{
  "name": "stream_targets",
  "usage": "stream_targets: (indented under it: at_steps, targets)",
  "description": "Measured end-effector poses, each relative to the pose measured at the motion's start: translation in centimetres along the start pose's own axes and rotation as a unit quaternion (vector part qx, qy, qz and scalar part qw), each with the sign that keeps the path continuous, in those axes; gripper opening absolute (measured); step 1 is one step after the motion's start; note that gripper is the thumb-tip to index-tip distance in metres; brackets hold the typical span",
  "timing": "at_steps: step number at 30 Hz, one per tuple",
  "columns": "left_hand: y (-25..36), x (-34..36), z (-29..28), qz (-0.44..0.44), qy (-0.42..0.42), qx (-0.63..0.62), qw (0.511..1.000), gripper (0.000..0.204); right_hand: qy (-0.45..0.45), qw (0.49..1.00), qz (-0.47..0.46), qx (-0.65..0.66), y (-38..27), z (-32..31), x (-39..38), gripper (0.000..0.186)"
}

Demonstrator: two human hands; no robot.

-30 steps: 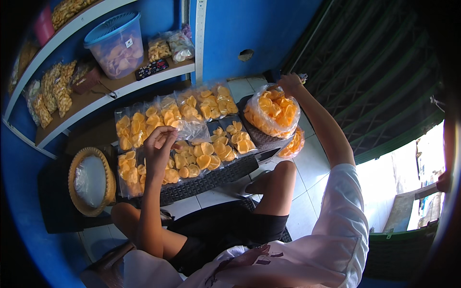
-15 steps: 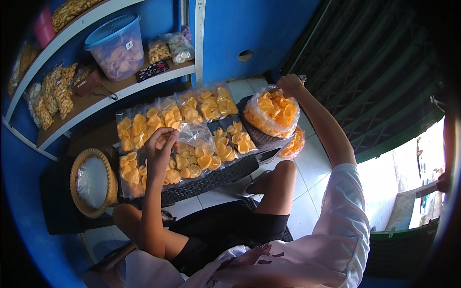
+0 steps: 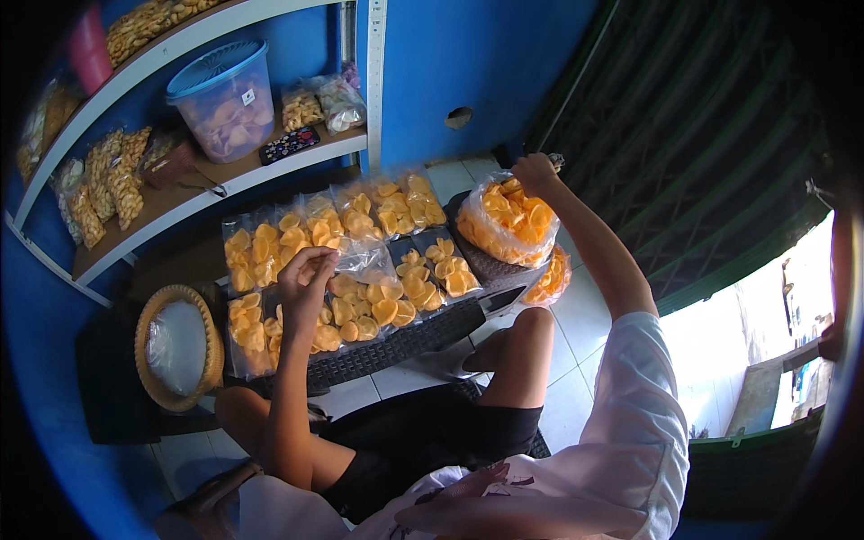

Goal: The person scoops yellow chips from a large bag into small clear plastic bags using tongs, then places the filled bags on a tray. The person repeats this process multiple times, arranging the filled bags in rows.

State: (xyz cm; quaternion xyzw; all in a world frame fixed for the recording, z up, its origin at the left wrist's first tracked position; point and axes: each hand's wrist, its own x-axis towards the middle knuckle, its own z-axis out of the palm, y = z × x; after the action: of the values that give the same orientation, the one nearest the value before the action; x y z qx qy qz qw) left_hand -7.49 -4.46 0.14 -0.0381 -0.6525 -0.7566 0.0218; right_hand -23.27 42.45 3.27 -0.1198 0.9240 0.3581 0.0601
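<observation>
My left hand (image 3: 308, 270) pinches a crumpled clear plastic bag (image 3: 364, 263) above rows of small bags of round orange chips (image 3: 360, 319), laid out on a dark woven surface (image 3: 396, 351). My right hand (image 3: 531, 171) is closed at the top of a large clear bag full of orange chips (image 3: 508, 225); what its fingers grip is hidden. That bag stands on a grey woven piece at the right end of the rows, with a second bag of chips (image 3: 549, 281) beside it, lower down.
Left lies a round basket with clear plastic inside (image 3: 178, 346). The white-edged shelf (image 3: 216, 187) holds a lidded tub (image 3: 225, 108), snack bags and a patterned flat object (image 3: 288, 144). At right stand a dark folding shutter (image 3: 684, 153) and a bright opening; white floor tiles (image 3: 576, 333) show below.
My right hand has shifted slightly left over the large chip bag. The clear bag in my left hand has changed shape a little. The whole view has shifted slightly.
</observation>
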Motion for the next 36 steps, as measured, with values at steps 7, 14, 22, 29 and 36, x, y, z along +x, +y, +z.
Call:
stream_targets:
  at_steps: [7,14,22,29,36]
  targets:
    - [0.1,0.1,-0.2,-0.017,0.050,-0.063,0.997,0.011,-0.011,0.996,0.042,0.082,0.6,0.2,-2.1,0.032]
    - [-0.2,0.3,-0.2,-0.082,0.045,-0.133,0.987,0.012,-0.091,0.975,0.080,0.187,1.9,-0.9,-4.2,0.036]
    - [-0.5,-0.1,0.8,0.016,0.034,0.002,0.999,0.012,-0.062,0.945,0.073,0.314,4.9,-1.0,-6.4,0.051]
    - [-1.5,-0.3,1.6,-0.132,0.002,-0.226,0.965,0.012,-0.020,0.921,0.018,0.388,6.2,0.4,-5.7,0.049]
    - [-1.5,-0.7,2.8,0.033,0.010,-0.050,0.998,0.014,0.023,0.881,-0.092,0.464,3.5,-7.3,-7.8,0.049]
